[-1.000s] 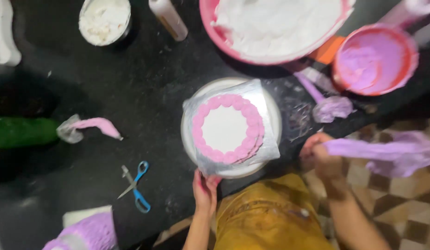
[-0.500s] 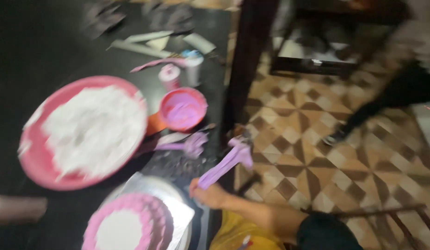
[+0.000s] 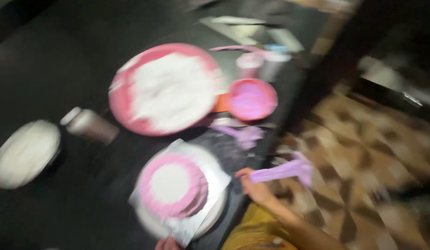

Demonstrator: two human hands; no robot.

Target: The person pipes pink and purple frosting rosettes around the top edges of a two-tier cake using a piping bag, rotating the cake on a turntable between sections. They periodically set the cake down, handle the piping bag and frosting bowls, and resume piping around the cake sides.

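the right hand (image 3: 255, 187) is closed around the narrow end of a lilac piping bag (image 3: 285, 169), which sticks out to the right of the grip over the patterned floor (image 3: 363, 153), past the edge of the black counter (image 3: 57, 69). the picture is blurred, so the fingers cannot be told apart, but the bag is clearly held.

just left of that grip sits a small round cake (image 3: 172, 185), white on top with a pink ruffled border, on a silver square board (image 3: 210, 203) on a pale round stand (image 3: 154, 224). the left hand (image 3: 167, 243) shows only as fingertips at the bottom edge, touching or just beside the near corner of the board; whether it grips anything cannot be told.

above the right hand, near the counter edge, lies a second crumpled lilac bag (image 3: 245, 135). farther up is a small pink bowl (image 3: 252, 99) holding lilac cream, with something orange (image 3: 221, 103) just to its left. beside that, up and left of the grip, stands a large pink bowl (image 3: 165, 88) filled with white cream.

well to the left of the cake lies a brownish bottle (image 3: 90, 125) with a pale cap, on its side, and beyond it a round white-filled dish (image 3: 24, 153). at the far end of the counter stand two small pale tubs (image 3: 249, 65) and some flat light-coloured packets (image 3: 242, 25), too blurred to describe. yellow clothing (image 3: 256, 229) shows below the right forearm.
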